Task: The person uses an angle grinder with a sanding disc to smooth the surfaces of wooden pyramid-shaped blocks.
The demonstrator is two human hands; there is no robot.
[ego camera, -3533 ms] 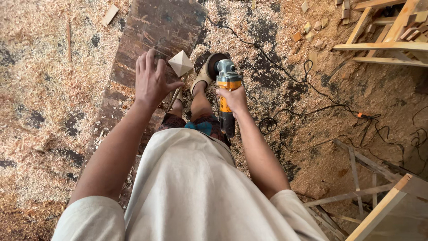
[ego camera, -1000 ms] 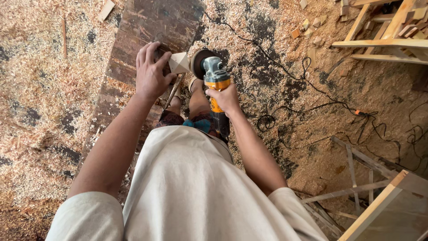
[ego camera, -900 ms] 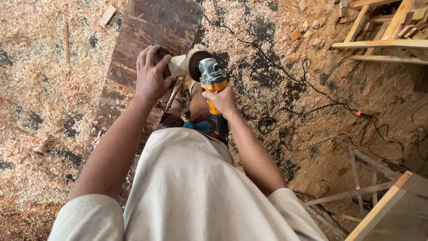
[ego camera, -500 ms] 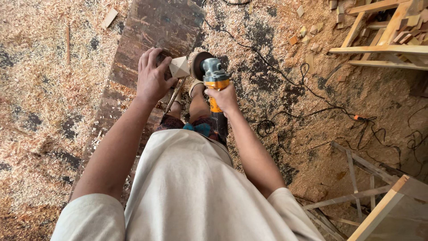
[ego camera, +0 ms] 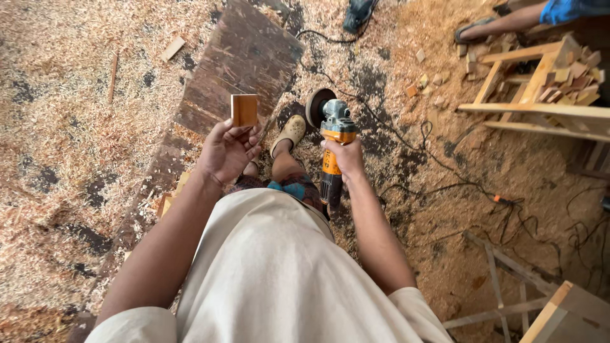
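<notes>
My left hand (ego camera: 227,150) holds up a small square wooden block (ego camera: 244,109) by its lower edge, its flat face turned toward me. My right hand (ego camera: 345,158) grips the orange body of an angle grinder (ego camera: 332,138), whose sanding disc (ego camera: 312,107) points away from me and stands apart from the block, to its right. My foot in a beige clog (ego camera: 290,131) shows between the two hands, on a floor covered with sawdust and shavings.
A long dark plank (ego camera: 219,89) lies on the floor to the left. The grinder's black cord (ego camera: 438,187) snakes off to the right. A wooden frame with offcuts (ego camera: 540,89) stands at the upper right, beside another person's leg (ego camera: 508,22). Wooden slats (ego camera: 508,286) lie at the lower right.
The block has come away from the sanding disc. My left hand has lifted it and turned its face toward me, while my right hand keeps the grinder slightly to the right.
</notes>
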